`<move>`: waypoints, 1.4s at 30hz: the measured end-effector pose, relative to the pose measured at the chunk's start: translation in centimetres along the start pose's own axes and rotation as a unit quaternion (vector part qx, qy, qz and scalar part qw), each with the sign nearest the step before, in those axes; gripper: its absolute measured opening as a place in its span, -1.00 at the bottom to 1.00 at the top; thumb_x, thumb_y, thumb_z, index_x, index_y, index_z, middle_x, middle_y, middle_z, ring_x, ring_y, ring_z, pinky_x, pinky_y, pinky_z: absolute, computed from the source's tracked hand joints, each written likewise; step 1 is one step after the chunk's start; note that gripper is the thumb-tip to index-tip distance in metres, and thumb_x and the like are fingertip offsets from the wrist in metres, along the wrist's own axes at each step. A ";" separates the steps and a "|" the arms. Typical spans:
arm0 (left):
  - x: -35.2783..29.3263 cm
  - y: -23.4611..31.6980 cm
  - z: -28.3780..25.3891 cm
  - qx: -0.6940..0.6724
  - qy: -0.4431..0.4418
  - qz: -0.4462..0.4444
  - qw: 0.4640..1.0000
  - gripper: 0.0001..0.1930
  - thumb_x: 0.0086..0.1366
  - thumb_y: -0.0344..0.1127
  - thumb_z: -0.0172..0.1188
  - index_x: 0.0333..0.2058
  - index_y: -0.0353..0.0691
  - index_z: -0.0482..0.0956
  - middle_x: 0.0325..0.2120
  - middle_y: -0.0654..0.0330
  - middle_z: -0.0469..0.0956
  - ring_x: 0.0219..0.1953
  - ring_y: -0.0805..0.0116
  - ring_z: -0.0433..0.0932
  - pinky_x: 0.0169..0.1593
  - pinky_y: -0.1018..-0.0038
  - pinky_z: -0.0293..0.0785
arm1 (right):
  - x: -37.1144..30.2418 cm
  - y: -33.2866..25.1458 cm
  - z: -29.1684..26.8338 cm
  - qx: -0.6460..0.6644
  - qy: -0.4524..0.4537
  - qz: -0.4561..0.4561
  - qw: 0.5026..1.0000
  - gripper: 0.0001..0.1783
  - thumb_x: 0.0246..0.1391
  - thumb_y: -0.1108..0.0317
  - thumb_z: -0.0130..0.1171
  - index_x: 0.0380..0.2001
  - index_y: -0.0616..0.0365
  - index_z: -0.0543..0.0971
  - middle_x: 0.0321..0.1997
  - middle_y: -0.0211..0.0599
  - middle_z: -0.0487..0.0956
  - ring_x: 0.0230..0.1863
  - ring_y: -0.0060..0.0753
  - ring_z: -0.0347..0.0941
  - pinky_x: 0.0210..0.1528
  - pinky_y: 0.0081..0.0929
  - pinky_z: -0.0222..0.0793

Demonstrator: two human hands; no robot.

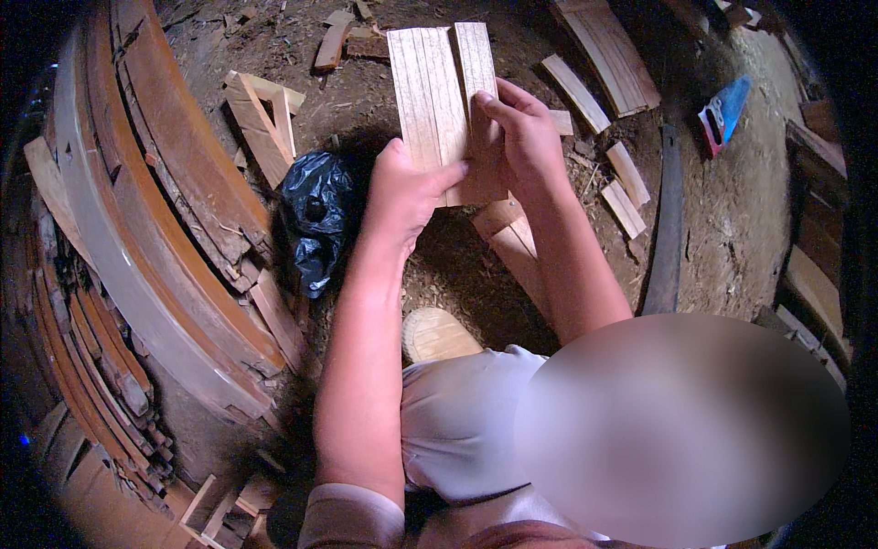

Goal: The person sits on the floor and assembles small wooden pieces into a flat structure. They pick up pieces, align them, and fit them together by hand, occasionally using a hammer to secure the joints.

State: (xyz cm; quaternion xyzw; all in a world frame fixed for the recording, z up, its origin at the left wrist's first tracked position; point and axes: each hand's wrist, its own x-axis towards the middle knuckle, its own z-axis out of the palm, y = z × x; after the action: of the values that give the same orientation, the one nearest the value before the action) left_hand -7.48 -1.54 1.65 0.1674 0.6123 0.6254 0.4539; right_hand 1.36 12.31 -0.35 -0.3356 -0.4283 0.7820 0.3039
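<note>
Grey sleeve point(352, 520) nearest. Left hand point(407, 190) grips wide board point(423, 91) at lower left edge; right hand point(530, 137) clasps narrow strip point(476, 66) alongside; both pieces between the fingers. Probably light, stiff, maybe splintery; best held by long edges.

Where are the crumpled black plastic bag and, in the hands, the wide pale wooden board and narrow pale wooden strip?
Crumpled black plastic bag point(318, 194): head view, upper bulge.
Wide pale wooden board point(429, 102): head view, middle of its face.
Narrow pale wooden strip point(475, 67): head view, upper face.
</note>
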 end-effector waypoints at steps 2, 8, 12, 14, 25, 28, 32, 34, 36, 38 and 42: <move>-0.1 0.1 0.0 -0.004 -0.014 0.017 1.000 -0.56 0.18 -0.56 0.40 0.07 -0.40 0.59 -0.09 0.09 0.71 -0.10 0.32 0.72 0.04 0.39 0.63 | 0.2 0.0 -0.1 -0.013 0.000 -0.001 1.000 -0.61 0.30 0.42 0.24 0.14 0.38 0.60 0.02 -0.22 0.70 -0.04 -0.47 0.58 0.09 -0.46 0.45; 0.6 -0.9 -0.3 0.032 0.044 -0.019 0.998 -0.56 0.16 -0.56 0.42 0.05 -0.39 0.60 -0.09 0.06 0.71 -0.13 0.31 0.72 -0.03 0.41 0.66 | 0.2 0.0 0.3 0.008 -0.011 -0.003 1.000 -0.58 0.30 0.42 0.26 0.16 0.39 0.59 0.01 -0.22 0.71 -0.03 -0.46 0.58 0.12 -0.46 0.45; -0.1 0.9 0.2 0.031 0.047 -0.019 0.998 -0.54 0.14 -0.56 0.44 0.05 -0.40 0.59 -0.10 0.06 0.71 -0.13 0.29 0.73 -0.03 0.41 0.66 | -0.5 -2.2 0.5 -0.032 -0.030 -0.006 0.999 -0.41 0.29 0.35 0.30 0.30 0.40 0.46 0.16 -0.15 0.64 0.13 -0.38 0.54 0.26 -0.42 0.37; -0.5 1.7 -0.2 0.028 0.044 -0.010 0.999 -0.54 0.14 -0.55 0.45 0.05 -0.39 0.59 -0.11 0.06 0.71 -0.13 0.28 0.73 -0.02 0.40 0.66 | -1.8 -3.6 0.9 -0.016 0.008 -0.002 1.000 -0.15 0.30 0.18 0.33 0.47 0.35 0.19 0.40 -0.03 0.44 0.34 -0.24 0.39 0.39 -0.37 0.26; -0.3 3.7 -1.0 -0.102 0.204 0.071 0.971 -0.44 0.08 -0.64 0.49 0.08 -0.50 0.52 0.00 -0.03 0.66 0.00 0.21 0.68 0.14 0.34 0.55 | -14.1 -2.0 -6.1 -0.716 -0.122 -0.231 0.647 -0.05 -0.26 -0.14 0.62 0.21 0.02 0.52 0.34 0.17 0.33 0.41 0.37 0.20 0.42 0.32 0.17; -0.1 3.2 -1.0 -0.124 0.207 0.083 0.967 -0.41 0.06 -0.65 0.49 0.10 -0.50 0.50 0.04 -0.04 0.63 0.03 0.21 0.66 0.16 0.34 0.53 | -16.3 -1.1 -7.9 -0.752 -0.135 -0.239 0.599 -0.03 -0.33 -0.13 0.63 0.18 0.04 0.51 0.28 0.15 0.36 0.38 0.37 0.22 0.41 0.34 0.17; 0.0 2.9 -1.3 -0.134 0.202 0.070 0.968 -0.37 0.06 -0.65 0.50 0.13 -0.48 0.47 0.05 -0.01 0.61 0.06 0.22 0.63 0.21 0.33 0.50 | -19.1 -3.2 -8.2 -0.736 -0.163 -0.204 0.625 -0.08 -0.30 -0.12 0.62 0.13 0.06 0.54 0.25 0.14 0.38 0.36 0.35 0.24 0.41 0.35 0.15; 0.0 2.6 -1.3 -0.133 0.204 0.075 0.967 -0.35 0.06 -0.64 0.51 0.14 -0.47 0.47 0.06 0.00 0.60 0.06 0.22 0.63 0.21 0.32 0.50 | -19.1 -5.1 -8.3 -0.726 -0.195 -0.190 0.632 -0.17 -0.25 -0.06 0.61 0.09 0.07 0.55 0.24 0.11 0.40 0.34 0.31 0.27 0.39 0.30 0.19; 0.1 2.4 -1.2 -0.127 0.208 0.081 0.966 -0.31 0.06 -0.61 0.52 0.18 -0.47 0.43 0.08 0.00 0.59 0.09 0.20 0.60 0.23 0.31 0.47 | -18.0 -5.6 -8.5 -0.706 -0.180 -0.188 0.659 -0.27 -0.19 0.03 0.58 0.05 0.08 0.56 0.21 0.06 0.43 0.31 0.26 0.30 0.36 0.24 0.24; 0.1 2.5 -1.2 -0.118 0.217 0.092 0.965 -0.23 0.06 -0.55 0.54 0.24 -0.47 0.37 0.11 -0.01 0.56 0.15 0.17 0.56 0.28 0.30 0.41 | -14.8 -5.5 -8.4 -0.672 -0.120 -0.202 0.703 -0.38 -0.11 0.15 0.55 0.03 0.08 0.57 0.18 0.01 0.46 0.28 0.22 0.34 0.33 0.15 0.30; 0.1 2.7 -1.8 -0.128 0.238 0.103 0.957 -0.24 0.07 -0.60 0.51 0.25 -0.46 0.36 0.14 0.00 0.54 0.16 0.16 0.55 0.30 0.30 0.41 | -5.3 -5.3 -8.7 -0.711 -0.045 -0.303 0.633 -0.45 0.06 0.50 0.33 0.17 0.07 0.55 0.22 -0.12 0.53 0.31 0.10 0.37 0.35 0.01 0.31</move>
State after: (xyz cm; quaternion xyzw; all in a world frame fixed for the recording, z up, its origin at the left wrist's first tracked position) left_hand -9.92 -2.14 3.68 0.0165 0.5967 0.7635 0.2463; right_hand 12.36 14.72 2.15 -0.2638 -0.9424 0.1136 0.1713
